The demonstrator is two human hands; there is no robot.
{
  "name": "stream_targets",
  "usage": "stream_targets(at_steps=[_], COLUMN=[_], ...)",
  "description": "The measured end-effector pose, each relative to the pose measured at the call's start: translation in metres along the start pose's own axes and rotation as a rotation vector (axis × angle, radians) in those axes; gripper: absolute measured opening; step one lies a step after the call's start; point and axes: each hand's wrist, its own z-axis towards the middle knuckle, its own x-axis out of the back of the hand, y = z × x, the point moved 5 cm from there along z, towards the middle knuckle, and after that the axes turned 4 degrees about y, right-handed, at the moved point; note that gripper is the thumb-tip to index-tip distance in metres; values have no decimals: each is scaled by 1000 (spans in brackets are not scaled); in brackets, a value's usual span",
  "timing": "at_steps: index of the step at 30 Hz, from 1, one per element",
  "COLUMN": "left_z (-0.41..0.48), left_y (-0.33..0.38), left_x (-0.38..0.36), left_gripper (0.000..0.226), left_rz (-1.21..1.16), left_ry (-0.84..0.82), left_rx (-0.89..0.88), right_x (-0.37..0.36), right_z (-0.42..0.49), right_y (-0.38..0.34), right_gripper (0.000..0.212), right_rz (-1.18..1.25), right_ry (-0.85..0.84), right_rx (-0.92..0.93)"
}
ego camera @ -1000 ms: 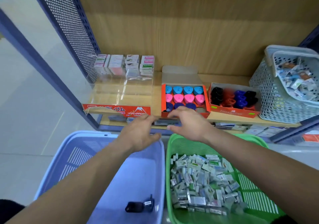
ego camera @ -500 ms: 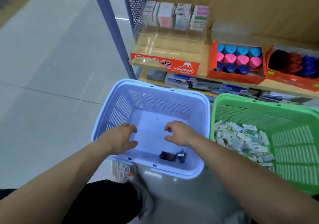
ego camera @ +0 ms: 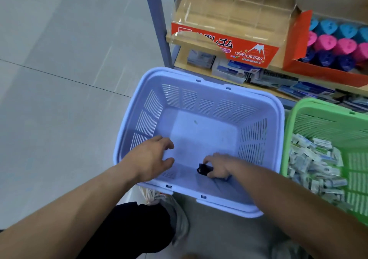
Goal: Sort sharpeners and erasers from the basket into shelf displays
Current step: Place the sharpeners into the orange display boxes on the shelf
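lilac slotted basket (ego camera: pixel 199 107) | green basket (ego camera: pixel 326 123) | black sharpener (ego camera: pixel 203 169) | orange-red eraser display (ego camera: pixel 225 47)

The centre basket (ego camera: pixel 247 107) stands before the shelf (ego camera: pixel 176 38), which lies at its 12 o'clock. A second basket (ego camera: pixel 318 117), holding wrapped erasers (ego camera: pixel 314 167), stands just beside it at 3 o'clock. On the shelf, the eraser display (ego camera: pixel 225 45) sits left of the sharpener box (ego camera: pixel 296 37). Inside the centre basket, at 6 o'clock, a sharpener (ego camera: pixel 203 170) lies at the right hand (ego camera: pixel 218 168), seemingly pinched. The left hand (ego camera: pixel 153 159) is at 8 o'clock.
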Motion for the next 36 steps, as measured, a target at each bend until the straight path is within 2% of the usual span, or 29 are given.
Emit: stream_targets(at_steps=[2, 6, 9, 11, 13, 18, 21, 23, 26, 28, 30, 33, 36], left_z=[3, 5, 6, 11, 20, 48, 73, 90, 106, 112, 121, 132, 138], left_y=[2, 0, -2, -4, -6, -9, -12, -15, -25, -33, -36, -28, -10], left_x=[1, 0, -6, -14, -25, -49, -58, -65, -76, -76, -72, -72, -89], left_gripper=[42, 42, 43, 45, 47, 55, 66, 71, 76, 77, 76, 70, 65], left_rz=[-19, -29, -12, 13, 58, 124, 131, 79, -9, -56, -42, -9, 55], left_ry=[2, -3, -46, -93, -159, -287, -286, -251, -244, -240, -196, -162, -237], left_rx=[5, 21, 27, 32, 33, 43, 74, 105, 153, 170, 142, 49, -68], right_x=[1, 9, 27, 46, 55, 31, 25, 26, 24, 20, 17, 28, 66], right_z=[1, 0, -3, -10, -17, -8, 4, 14, 34, 45, 49, 43, 14], right_y=[-1, -13, -20, -18, -12, 3, 2, -3, -15, -23, -27, -22, -12], right_gripper=[55, 36, 25, 22, 27, 64, 85, 89, 85, 69, 51, 43, 42], right_rz=[37, 124, 239, 436, 559, 150, 215, 243, 307, 281, 228, 327, 567], right_ry=[-20, 4, 123, 251, 287, 166, 169, 231, 309, 342, 355, 385, 654], right_rx=[3, 35, 72, 95, 120, 53, 51, 43, 39, 56, 77, 48, -46])
